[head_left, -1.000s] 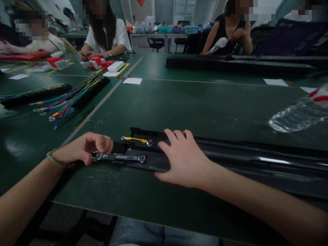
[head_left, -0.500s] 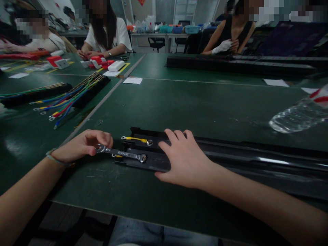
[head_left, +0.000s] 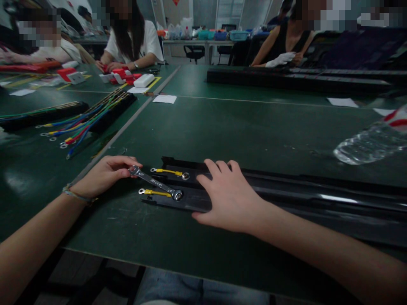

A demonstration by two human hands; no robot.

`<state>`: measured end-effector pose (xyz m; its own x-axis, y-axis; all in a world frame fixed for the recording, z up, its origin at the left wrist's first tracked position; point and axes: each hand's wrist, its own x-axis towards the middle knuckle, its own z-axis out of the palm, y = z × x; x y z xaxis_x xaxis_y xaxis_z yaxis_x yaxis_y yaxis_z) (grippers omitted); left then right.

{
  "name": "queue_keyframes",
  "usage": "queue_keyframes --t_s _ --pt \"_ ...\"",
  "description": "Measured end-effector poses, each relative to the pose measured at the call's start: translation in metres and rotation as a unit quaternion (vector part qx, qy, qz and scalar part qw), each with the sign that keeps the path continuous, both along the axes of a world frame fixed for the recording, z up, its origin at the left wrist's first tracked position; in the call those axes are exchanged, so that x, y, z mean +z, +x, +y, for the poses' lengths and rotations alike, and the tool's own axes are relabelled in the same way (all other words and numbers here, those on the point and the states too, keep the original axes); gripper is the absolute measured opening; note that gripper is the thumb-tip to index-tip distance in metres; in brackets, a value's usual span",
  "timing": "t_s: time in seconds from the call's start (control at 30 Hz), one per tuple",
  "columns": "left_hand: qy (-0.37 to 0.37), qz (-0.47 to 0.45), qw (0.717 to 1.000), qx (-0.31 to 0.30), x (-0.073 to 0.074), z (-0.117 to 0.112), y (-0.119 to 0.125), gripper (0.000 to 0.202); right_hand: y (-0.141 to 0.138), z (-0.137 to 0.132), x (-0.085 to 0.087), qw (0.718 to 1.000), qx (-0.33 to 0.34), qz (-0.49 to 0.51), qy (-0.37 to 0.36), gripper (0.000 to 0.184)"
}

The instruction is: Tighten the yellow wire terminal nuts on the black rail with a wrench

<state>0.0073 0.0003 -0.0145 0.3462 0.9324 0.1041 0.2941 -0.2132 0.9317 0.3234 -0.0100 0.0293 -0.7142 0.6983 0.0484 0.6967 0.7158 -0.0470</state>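
The left grip (head_left: 110, 171) was pinched shut, thumb against fingers, on the open end of a steel wrench (head_left: 154, 181), left of the frame's lower centre. The wrench slanted down to the right, its ring end around a fastener (head_left: 178, 195) on the nearer of two black channels (head_left: 190, 202). The right grip (head_left: 227, 195) lay across both channels near the centre, its fingers spread wide. A nearer yellow lead (head_left: 155, 192) ran out from beside the ring end; a farther yellow lead (head_left: 168, 172) lay above it. The channels stretched to the right edge over the green surface (head_left: 222, 127). A clear bottle (head_left: 365, 140) lay at the right edge, and coloured wires (head_left: 92, 118) with ring terminals fanned out at the left. At the upper right, a co-worker wore a white glove (head_left: 281, 60).
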Motion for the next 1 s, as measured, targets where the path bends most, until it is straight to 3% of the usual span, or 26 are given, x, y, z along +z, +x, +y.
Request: queue_keyframes --t_s 0.2,0.4,0.53,0.63,0.8,1.0 --pt "-0.019 -0.041 0.997 -0.06 0.001 -0.001 -0.003 0.021 0.001 0.001 0.001 1.0 0.0 -0.018 -0.006 0.066" --pt "-0.044 -0.091 0.985 -0.138 0.011 -0.007 0.012 0.027 0.001 0.001 0.0 1.0 0.002 -0.024 0.001 0.066" --pt "-0.08 -0.092 0.97 -0.211 0.016 -0.009 0.017 0.024 0.001 0.0 -0.002 1.0 0.005 -0.012 0.007 0.066" --pt "-0.086 -0.09 0.966 -0.226 0.017 -0.009 0.017 0.024 0.0 0.0 -0.002 1.0 0.003 -0.011 0.009 0.065" --pt "-0.081 -0.116 0.966 -0.215 0.013 -0.009 0.015 0.024 0.0 -0.001 0.0 1.0 -0.001 -0.011 0.011 0.064" --pt "-0.042 -0.089 0.994 -0.051 0.001 -0.004 0.005 0.023 0.001 -0.001 0.0 1.0 0.002 -0.015 0.009 0.065"
